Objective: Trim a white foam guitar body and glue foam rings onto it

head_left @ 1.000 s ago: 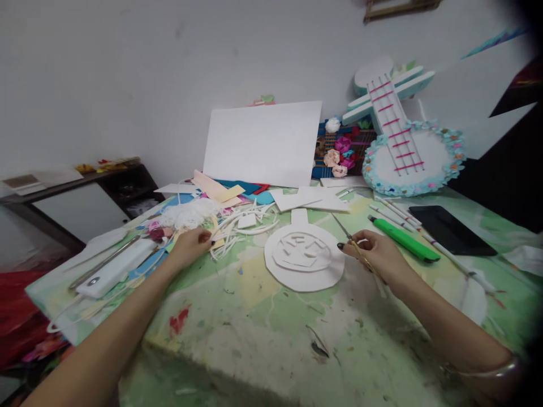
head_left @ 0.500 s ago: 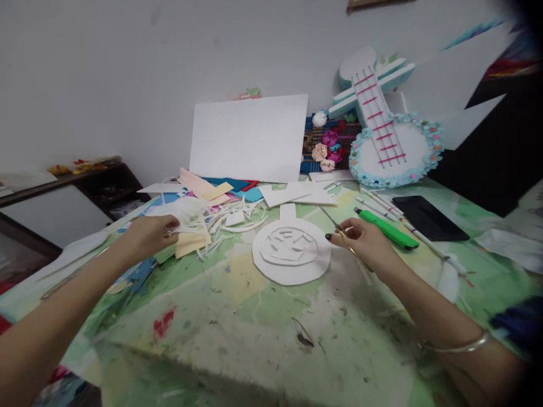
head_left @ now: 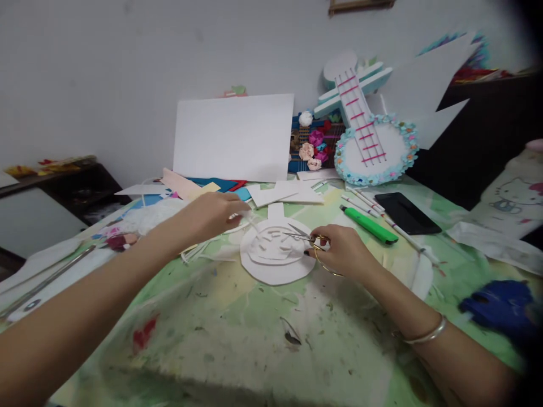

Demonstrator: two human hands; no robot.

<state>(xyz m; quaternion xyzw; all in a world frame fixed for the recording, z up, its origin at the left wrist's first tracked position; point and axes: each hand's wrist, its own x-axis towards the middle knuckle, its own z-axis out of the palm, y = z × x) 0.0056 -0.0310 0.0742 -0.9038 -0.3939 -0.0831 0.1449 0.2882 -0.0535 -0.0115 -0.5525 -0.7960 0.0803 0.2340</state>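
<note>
A round white cutout [head_left: 278, 275] with a short neck lies flat on the table, with several small white pieces inside a raised ring on its face. My right hand [head_left: 341, 251] grips gold-handled scissors [head_left: 299, 233], whose blades are parted and point left over the cutout. My left hand [head_left: 223, 212] is closed above the cutout's left edge. A thin white strip [head_left: 253, 223], blurred by motion, hangs from its fingers. Under that hand, a tangle of white strips [head_left: 201, 249] is partly hidden.
A white board [head_left: 233, 138] leans on the wall beside a flower-trimmed paper guitar [head_left: 382, 150]. To the right lie a green cutter knife [head_left: 369, 224], a black phone [head_left: 407, 213], several striped sticks and a dark blue cloth [head_left: 500, 308]. Coloured paper [head_left: 180, 183] is piled at the back left.
My left hand has moved right from the white pile to the cutout, bringing a white strip. The scissors have swung left over the cutout, their blades now apart. The view has shifted slightly right.
</note>
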